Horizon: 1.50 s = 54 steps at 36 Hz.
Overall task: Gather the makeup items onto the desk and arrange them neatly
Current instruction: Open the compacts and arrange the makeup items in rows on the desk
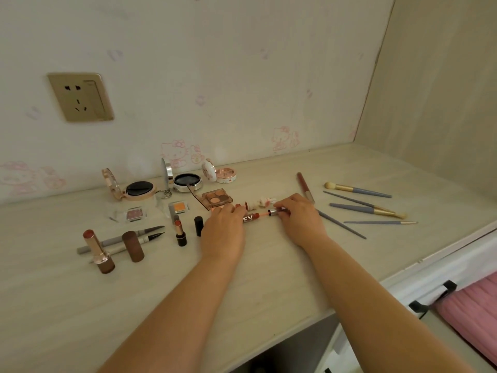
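My left hand (224, 227) grips the red body of a lip gloss tube (251, 218) lying on the desk (242, 278). My right hand (298, 215) pinches its silver cap (274, 212), pulled a little off so the applicator stem shows between them. Just behind lies a white figurine lip gloss (262, 203). Open compacts (139, 188) (187, 181) (224, 175) stand along the wall. An open eyeshadow palette (216, 198) sits behind my left hand. Uncapped lipsticks (98, 250) (180, 232) stand at the left, with two eyeliner pens (139, 236) lying between them.
Several grey-handled brushes (368, 208) and a dark red lip gloss (305, 187) lie to the right. Small eyeshadow pans (134, 214) (178, 207) sit left of the palette. A wall socket (80, 96) is at upper left. The desk's front edge runs diagonally at lower right.
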Each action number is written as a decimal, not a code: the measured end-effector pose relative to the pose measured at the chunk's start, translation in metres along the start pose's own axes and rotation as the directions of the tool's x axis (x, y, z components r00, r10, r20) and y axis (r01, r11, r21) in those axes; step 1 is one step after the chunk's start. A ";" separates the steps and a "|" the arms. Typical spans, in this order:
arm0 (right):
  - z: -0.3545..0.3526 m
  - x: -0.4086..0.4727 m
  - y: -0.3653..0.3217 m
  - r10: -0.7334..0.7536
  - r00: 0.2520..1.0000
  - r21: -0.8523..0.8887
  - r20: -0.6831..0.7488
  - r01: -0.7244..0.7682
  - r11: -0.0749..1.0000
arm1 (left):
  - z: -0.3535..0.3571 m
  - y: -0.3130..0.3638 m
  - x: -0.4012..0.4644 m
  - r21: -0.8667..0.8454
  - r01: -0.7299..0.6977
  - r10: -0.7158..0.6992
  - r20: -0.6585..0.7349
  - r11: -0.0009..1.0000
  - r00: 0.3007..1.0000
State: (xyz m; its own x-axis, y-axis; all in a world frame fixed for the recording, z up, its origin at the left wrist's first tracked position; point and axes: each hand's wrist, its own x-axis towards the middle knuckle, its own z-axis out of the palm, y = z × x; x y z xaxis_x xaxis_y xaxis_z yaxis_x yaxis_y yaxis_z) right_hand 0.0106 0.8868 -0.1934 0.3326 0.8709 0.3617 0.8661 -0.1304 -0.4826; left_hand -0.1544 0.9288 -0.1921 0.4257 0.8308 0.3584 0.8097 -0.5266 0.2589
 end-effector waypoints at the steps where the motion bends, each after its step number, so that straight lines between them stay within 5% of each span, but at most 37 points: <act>1: 0.000 0.000 0.000 0.000 1.000 0.003 0.002 0.000 1.000 | 0.000 0.000 0.000 0.001 -0.003 0.003 -0.004 1.000 1.000; 8: -0.001 -0.002 -0.002 0.012 1.000 -0.006 -0.022 -0.012 1.000 | 0.000 0.005 0.002 0.008 -0.090 0.091 -0.031 0.996 0.995; 14: -0.014 0.008 0.001 0.165 0.930 -0.048 -0.328 -0.191 0.980 | 0.003 0.019 0.009 0.110 -0.211 0.213 -0.006 0.971 0.977; 22: -0.026 0.028 0.024 0.471 0.848 -0.178 -0.242 -0.516 0.838 | 0.017 0.048 0.018 0.040 -0.262 0.264 -0.071 0.964 0.962; 29: -0.025 0.036 0.026 0.555 0.814 -0.327 -0.170 -0.578 0.748 | 0.015 0.048 0.016 0.053 -0.278 0.283 -0.179 0.959 0.942; 34: -0.032 0.027 0.014 0.513 0.808 -0.194 -0.291 -0.575 0.795 | 0.007 0.044 0.009 -0.003 -0.247 0.241 -0.218 0.969 0.946; 40: -0.028 -0.019 -0.024 0.305 0.893 0.195 -0.331 -0.252 0.948 | -0.021 0.036 -0.009 -0.028 -0.276 0.246 -0.375 0.961 0.894; 47: -0.023 -0.068 -0.067 0.224 0.969 0.611 -0.101 -0.117 0.783 | -0.058 -0.007 -0.037 0.196 -0.379 0.425 -0.503 0.904 0.753; 54: -0.004 -0.083 -0.122 0.150 0.986 0.779 0.073 -0.150 0.609 | -0.087 -0.047 -0.094 0.118 -0.334 0.354 -0.343 0.935 0.870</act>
State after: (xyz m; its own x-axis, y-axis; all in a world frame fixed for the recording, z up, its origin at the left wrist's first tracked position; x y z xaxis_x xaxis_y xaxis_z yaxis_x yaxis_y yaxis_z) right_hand -0.1207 0.8280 -0.1613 0.4304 0.8738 0.2263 0.1871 0.1589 -0.9694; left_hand -0.2671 0.8596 -0.1599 0.5189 0.4745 0.7111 0.6626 -0.7488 0.0162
